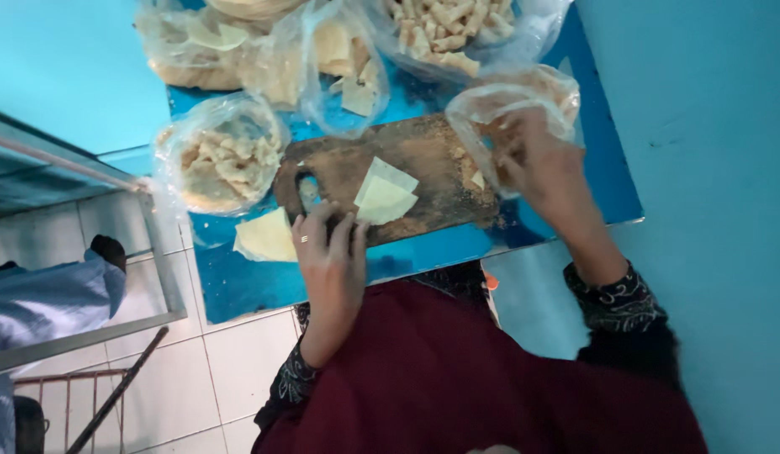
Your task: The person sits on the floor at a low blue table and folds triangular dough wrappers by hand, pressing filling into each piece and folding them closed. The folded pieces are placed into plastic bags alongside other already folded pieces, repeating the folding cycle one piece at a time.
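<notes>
Likely limp and tearable, the dough squares lie mid-board; left hand fingers press together, right hand fingers unclear inside a bag.

Head camera, looking steeply down, close over table.

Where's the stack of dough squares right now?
In the head view, the dough squares lie near the middle of the wooden cutting board, just above the left hand, left of the right hand inside a clear plastic bag.
</notes>
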